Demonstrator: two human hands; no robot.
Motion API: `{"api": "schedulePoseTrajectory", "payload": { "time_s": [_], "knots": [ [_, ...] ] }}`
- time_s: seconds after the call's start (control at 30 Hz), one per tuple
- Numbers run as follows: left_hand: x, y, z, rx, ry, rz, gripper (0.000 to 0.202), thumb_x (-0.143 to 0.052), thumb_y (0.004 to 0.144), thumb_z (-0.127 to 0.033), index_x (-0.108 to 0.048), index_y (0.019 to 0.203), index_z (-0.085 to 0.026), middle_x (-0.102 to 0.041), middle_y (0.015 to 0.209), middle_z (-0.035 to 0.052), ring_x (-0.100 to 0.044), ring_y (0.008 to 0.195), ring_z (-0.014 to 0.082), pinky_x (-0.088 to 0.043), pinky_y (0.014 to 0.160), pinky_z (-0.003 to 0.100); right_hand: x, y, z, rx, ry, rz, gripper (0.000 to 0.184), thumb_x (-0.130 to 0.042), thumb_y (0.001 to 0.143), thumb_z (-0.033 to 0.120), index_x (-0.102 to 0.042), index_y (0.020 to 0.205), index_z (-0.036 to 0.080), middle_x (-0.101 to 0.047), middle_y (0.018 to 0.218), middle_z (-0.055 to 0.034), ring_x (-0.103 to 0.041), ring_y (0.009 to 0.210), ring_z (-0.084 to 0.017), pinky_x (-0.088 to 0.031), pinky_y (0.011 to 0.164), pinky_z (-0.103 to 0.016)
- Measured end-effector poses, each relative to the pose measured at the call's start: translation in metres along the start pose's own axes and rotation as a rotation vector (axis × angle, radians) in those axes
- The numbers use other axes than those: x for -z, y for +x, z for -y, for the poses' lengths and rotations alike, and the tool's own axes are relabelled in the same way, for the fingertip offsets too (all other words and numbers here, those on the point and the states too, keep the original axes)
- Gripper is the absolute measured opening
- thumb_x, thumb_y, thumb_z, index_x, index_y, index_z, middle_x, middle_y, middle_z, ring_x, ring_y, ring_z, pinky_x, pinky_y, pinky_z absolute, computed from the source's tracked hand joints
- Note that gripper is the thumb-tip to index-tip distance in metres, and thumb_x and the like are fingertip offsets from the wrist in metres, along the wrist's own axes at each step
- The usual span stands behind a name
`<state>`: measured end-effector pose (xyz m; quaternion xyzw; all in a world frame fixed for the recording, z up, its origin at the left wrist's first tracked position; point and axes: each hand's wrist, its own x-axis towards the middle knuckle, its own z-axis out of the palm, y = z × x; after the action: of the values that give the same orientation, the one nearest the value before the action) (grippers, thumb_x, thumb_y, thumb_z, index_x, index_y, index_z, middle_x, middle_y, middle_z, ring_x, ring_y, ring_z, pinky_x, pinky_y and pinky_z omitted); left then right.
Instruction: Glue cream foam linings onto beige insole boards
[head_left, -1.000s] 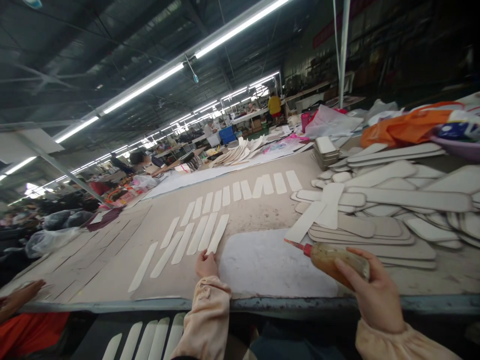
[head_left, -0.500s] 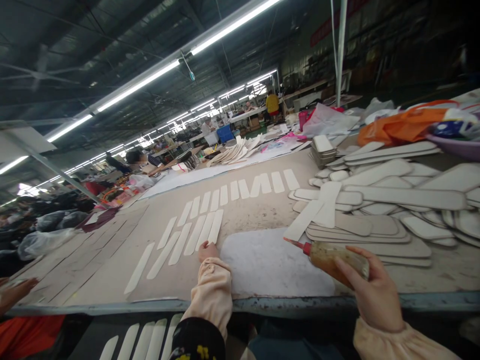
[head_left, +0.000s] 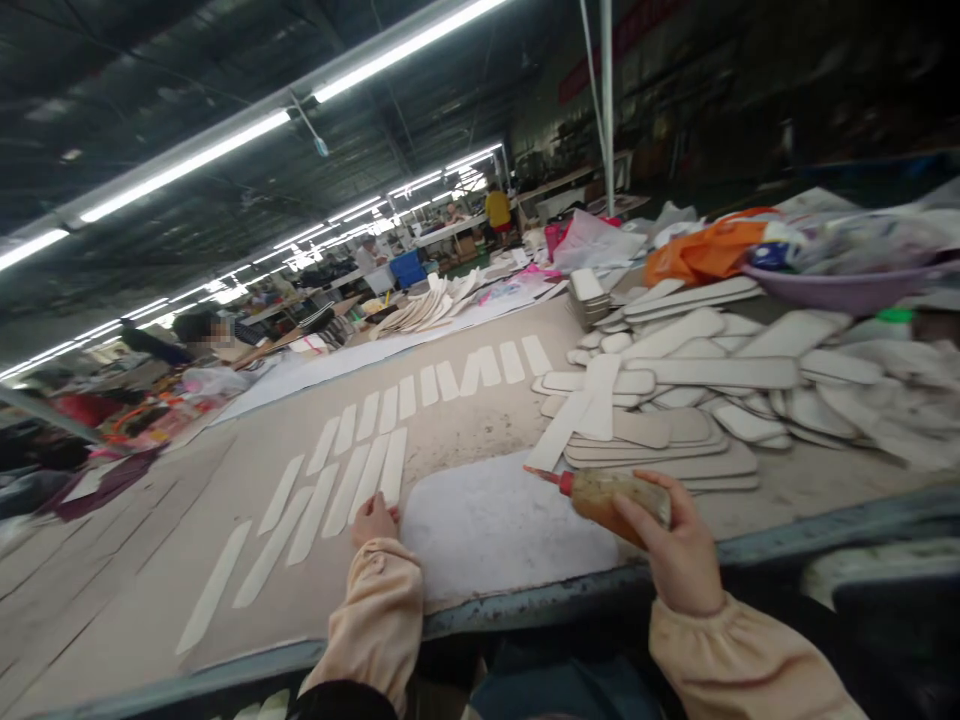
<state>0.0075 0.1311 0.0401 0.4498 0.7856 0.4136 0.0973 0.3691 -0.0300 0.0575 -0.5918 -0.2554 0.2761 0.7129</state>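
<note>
My right hand (head_left: 679,545) is wrapped round a glue bottle (head_left: 619,502) of cloudy amber plastic, held tilted with its red nozzle pointing left, above a white sheet (head_left: 502,525). My left hand (head_left: 375,520) is closed, fingertips pinched at the near end of a white strip (head_left: 394,462). That strip lies at the right end of a slanted row of similar strips (head_left: 315,515) on the table. Farther back runs a second row of strips (head_left: 405,397). Whether the left fingers lift the strip or only press it cannot be seen.
To the right lie a loose heap of pale rounded panels (head_left: 720,372) and a flat stack of panels (head_left: 667,455). A purple basin (head_left: 832,290) and an orange bag (head_left: 701,252) sit behind. The table's blue-grey edge (head_left: 525,605) runs before me.
My view has swung to the right, so the table's contents sit farther left. Another person's hand at the left edge is out of view. The bottle stays in my right hand.
</note>
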Motion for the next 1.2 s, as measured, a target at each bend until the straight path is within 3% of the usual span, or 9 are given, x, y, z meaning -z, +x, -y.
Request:
{"api": "schedulePoseTrajectory", "payload": {
  "time_s": [0.13, 0.27, 0.33, 0.43, 0.53, 0.73, 1.0, 1.1, 1.2],
  "knots": [
    [-0.006, -0.007, -0.008, -0.002, -0.013, -0.055, 0.041, -0.033, 0.088, -0.043, -0.051, 0.116, -0.019, -0.063, 0.068, -0.0009, -0.053, 0.042, 0.0112, -0.043, 0.044, 0.023, 0.001, 0.004, 0.003, -0.034, 0.168, -0.044, 0.050, -0.078, 0.059, 0.040, -0.058, 0.100, 0.020, -0.063, 0.085, -0.0022, -0.058, 0.073, -0.019, -0.051, 0.063, -0.030],
    [-0.012, -0.019, -0.022, -0.109, 0.010, -0.066, 0.047, -0.029, 0.086, -0.041, -0.048, 0.121, -0.016, -0.065, 0.078, 0.0044, -0.058, 0.054, 0.0146, -0.047, 0.053, 0.028, 0.005, 0.013, 0.004, -0.071, 0.307, -0.134, 0.051, -0.080, 0.057, 0.039, -0.057, 0.100, 0.021, -0.062, 0.083, 0.0001, -0.058, 0.070, -0.017, -0.051, 0.062, -0.029],
    [-0.024, -0.032, -0.036, -0.236, 0.030, 0.039, 0.042, -0.038, 0.083, -0.044, -0.058, 0.109, -0.017, -0.066, 0.083, 0.0059, -0.062, 0.067, 0.0171, -0.050, 0.064, 0.030, 0.007, 0.017, 0.004, -0.078, 0.358, -0.164, 0.050, -0.080, 0.057, 0.037, -0.057, 0.099, 0.022, -0.062, 0.083, 0.0009, -0.058, 0.070, -0.016, -0.051, 0.062, -0.028],
    [-0.059, -0.063, -0.066, -0.482, 0.056, 0.329, 0.029, -0.054, 0.077, -0.043, -0.067, 0.088, -0.020, -0.067, 0.086, 0.0036, -0.062, 0.077, 0.0162, -0.050, 0.072, 0.027, 0.009, 0.021, 0.004, -0.065, 0.405, -0.194, 0.049, -0.080, 0.057, 0.036, -0.057, 0.097, 0.021, -0.061, 0.084, 0.0005, -0.058, 0.071, -0.016, -0.051, 0.061, -0.027],
    [-0.096, -0.098, -0.097, -0.711, 0.092, 0.567, 0.027, -0.060, 0.074, -0.040, -0.069, 0.091, -0.021, -0.067, 0.093, 0.0042, -0.062, 0.079, 0.0149, -0.049, 0.075, 0.026, 0.010, 0.022, 0.004, -0.085, 0.423, -0.194, 0.050, -0.081, 0.057, 0.035, -0.056, 0.099, 0.022, -0.061, 0.084, 0.0008, -0.058, 0.070, -0.016, -0.051, 0.061, -0.027],
    [-0.122, -0.134, -0.129, -1.021, 0.213, 0.740, 0.018, -0.058, 0.078, -0.030, -0.071, 0.082, -0.019, -0.063, 0.087, 0.0080, -0.059, 0.085, 0.0182, -0.044, 0.083, 0.030, 0.012, 0.022, 0.003, -0.111, 0.417, -0.195, 0.052, -0.081, 0.056, 0.035, -0.056, 0.100, 0.022, -0.060, 0.083, 0.0007, -0.057, 0.070, -0.016, -0.051, 0.062, -0.028],
    [-0.116, -0.130, -0.132, -1.150, 0.318, 0.680, 0.022, -0.047, 0.083, -0.018, -0.068, 0.078, -0.016, -0.061, 0.083, 0.0078, -0.057, 0.081, 0.0170, -0.045, 0.077, 0.029, 0.008, 0.021, 0.000, -0.074, 0.375, -0.185, 0.052, -0.081, 0.055, 0.035, -0.057, 0.099, 0.019, -0.059, 0.084, -0.0009, -0.056, 0.069, -0.014, -0.052, 0.061, -0.027],
    [-0.085, -0.121, -0.119, -1.178, 0.292, 0.638, 0.024, -0.043, 0.087, -0.021, -0.066, 0.085, -0.017, -0.061, 0.088, 0.0077, -0.056, 0.084, 0.0174, -0.046, 0.079, 0.030, 0.008, 0.019, -0.005, -0.070, 0.340, -0.159, 0.054, -0.080, 0.057, 0.037, -0.056, 0.101, 0.020, -0.059, 0.083, -0.0012, -0.057, 0.069, -0.016, -0.052, 0.061, -0.029],
    [-0.037, -0.105, -0.088, -1.223, 0.264, 0.599, 0.022, -0.043, 0.089, -0.024, -0.065, 0.090, -0.019, -0.061, 0.091, 0.0073, -0.055, 0.088, 0.0183, -0.046, 0.082, 0.032, 0.007, 0.014, -0.010, -0.069, 0.295, -0.115, 0.053, -0.079, 0.058, 0.039, -0.055, 0.102, 0.020, -0.059, 0.084, -0.0012, -0.057, 0.070, -0.017, -0.051, 0.061, -0.030]
  ]
}}
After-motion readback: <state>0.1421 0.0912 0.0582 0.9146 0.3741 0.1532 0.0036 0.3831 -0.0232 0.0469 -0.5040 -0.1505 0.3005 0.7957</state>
